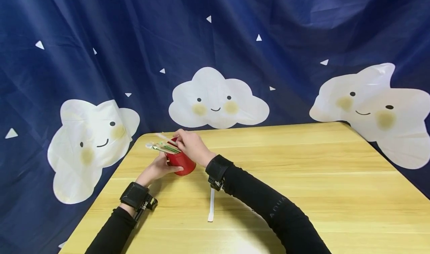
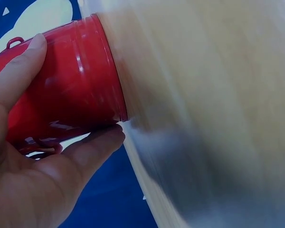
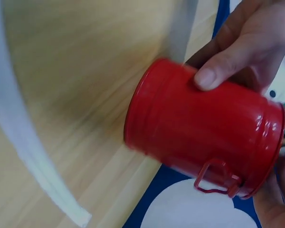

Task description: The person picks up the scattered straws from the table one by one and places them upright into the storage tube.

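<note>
A small red metal bucket leans in the head view, its mouth toward the upper left. My left hand grips its side, the thumb lying across the wall; in the left wrist view a small wire loop shows on the wall. Several thin green, white and tan sticks poke out of the mouth. Bent over the rim, my right hand has its fingers among the stick ends, close to a white strip. I cannot tell whether those fingers pinch it. Red handle wire hangs on the bucket in the right wrist view.
A long white strip lies on the wooden table, partly under my right forearm. Behind the table hangs a dark blue curtain with smiling clouds. The table's left edge runs near my left forearm.
</note>
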### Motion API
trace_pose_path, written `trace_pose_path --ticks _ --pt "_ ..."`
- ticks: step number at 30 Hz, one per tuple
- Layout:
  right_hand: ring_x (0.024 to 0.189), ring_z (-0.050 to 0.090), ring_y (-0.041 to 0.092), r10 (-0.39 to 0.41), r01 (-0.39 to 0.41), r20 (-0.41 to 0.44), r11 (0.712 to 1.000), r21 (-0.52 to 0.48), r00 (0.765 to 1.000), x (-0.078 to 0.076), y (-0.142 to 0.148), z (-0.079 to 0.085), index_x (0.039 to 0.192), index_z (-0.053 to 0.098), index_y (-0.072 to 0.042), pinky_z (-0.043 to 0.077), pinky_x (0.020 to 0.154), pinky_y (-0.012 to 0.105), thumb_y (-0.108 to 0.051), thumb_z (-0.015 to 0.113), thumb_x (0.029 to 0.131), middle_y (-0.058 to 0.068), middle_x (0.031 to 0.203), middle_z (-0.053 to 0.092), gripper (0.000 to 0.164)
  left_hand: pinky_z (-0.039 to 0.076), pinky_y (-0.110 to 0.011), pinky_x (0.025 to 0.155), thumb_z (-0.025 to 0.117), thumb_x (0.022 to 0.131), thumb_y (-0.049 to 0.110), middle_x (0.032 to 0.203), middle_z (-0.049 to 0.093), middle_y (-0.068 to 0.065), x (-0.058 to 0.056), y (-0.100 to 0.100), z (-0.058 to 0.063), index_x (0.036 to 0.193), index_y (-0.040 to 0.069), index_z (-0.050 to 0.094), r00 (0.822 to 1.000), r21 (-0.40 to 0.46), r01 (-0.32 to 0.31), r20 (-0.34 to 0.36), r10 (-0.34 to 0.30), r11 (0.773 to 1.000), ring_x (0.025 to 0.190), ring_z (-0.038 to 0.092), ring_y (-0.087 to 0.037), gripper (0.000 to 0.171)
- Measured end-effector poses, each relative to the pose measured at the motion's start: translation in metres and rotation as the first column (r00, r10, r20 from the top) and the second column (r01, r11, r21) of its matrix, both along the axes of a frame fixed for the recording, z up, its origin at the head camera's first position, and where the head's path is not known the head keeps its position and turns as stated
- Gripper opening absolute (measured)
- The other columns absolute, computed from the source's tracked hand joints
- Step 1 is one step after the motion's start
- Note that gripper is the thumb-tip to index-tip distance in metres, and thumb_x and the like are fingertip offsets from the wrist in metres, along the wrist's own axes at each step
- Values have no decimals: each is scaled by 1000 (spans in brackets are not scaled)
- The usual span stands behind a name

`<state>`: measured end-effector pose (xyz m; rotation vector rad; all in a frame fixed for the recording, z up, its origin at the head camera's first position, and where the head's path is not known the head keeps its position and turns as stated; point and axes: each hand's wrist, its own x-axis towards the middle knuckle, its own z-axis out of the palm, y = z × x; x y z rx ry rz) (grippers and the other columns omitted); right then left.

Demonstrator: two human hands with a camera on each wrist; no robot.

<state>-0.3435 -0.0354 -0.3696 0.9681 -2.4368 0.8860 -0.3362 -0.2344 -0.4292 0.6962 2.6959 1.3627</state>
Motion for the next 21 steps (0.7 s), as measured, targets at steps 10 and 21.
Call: trace_pose_path --ticks 10,21 --pt "94 71 18 -1 1 27 999 -32 1000 7 21 -1 126 59 -3 58 84 25 -5 60 101 9 108 74 25 45 -55 108 82 85 8 144 50 -24 -1 3 -1 151 -1 32 1000 44 -2 10 2 999 129 52 -41 83" --pt "94 66 21 -66 49 162 993 108 985 30 78 -20 115 65 -2 57 82 33 -4 66 95 10 103 69 21 43 -58 109 83 84 7 145 49 -24 0 1 -5 152 0 30 1000 65 -1 -4 1 998 132 49 -42 87"
